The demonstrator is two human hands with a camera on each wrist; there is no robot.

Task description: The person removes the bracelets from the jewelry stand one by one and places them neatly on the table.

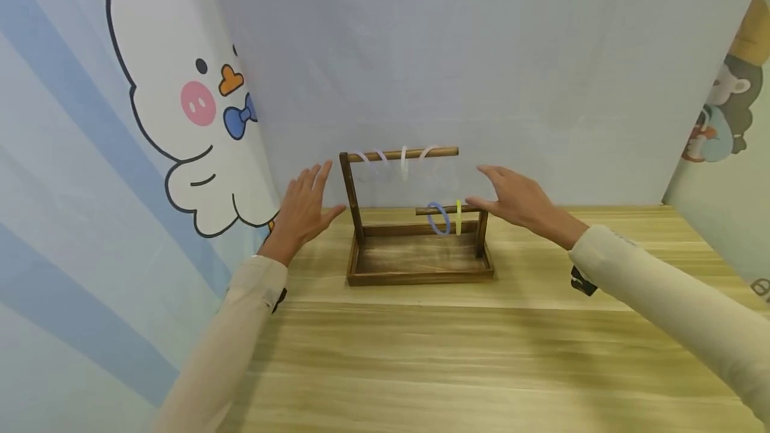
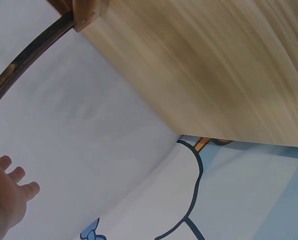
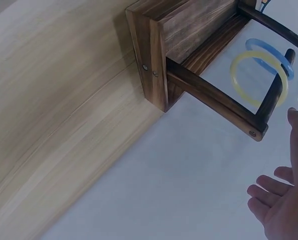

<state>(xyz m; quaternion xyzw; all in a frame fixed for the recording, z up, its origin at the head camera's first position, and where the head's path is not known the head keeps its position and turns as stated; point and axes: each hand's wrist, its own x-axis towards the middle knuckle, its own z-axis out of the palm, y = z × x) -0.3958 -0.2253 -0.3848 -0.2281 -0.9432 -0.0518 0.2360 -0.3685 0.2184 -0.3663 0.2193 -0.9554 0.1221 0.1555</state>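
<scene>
A small booth-like tabletop space, home or studio unclear; a pale wood-grain table (image 1: 397, 353) meets a plain greyish backdrop (image 1: 481, 52) behind; a blue-striped sheet (image 1: 72, 219) with a cartoon bird (image 1: 159, 72) closes the left side; a pale panel (image 1: 722, 206) bearing a cartoon figure (image 1: 736, 95) closes the right.

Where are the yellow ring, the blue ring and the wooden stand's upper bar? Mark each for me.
Yellow ring (image 1: 458, 218): head view, middle of its edge-on band.
Blue ring (image 3: 261, 43): right wrist view, upper part of its band.
Upper bar (image 1: 392, 155): head view, bare wood near its middle.
</scene>
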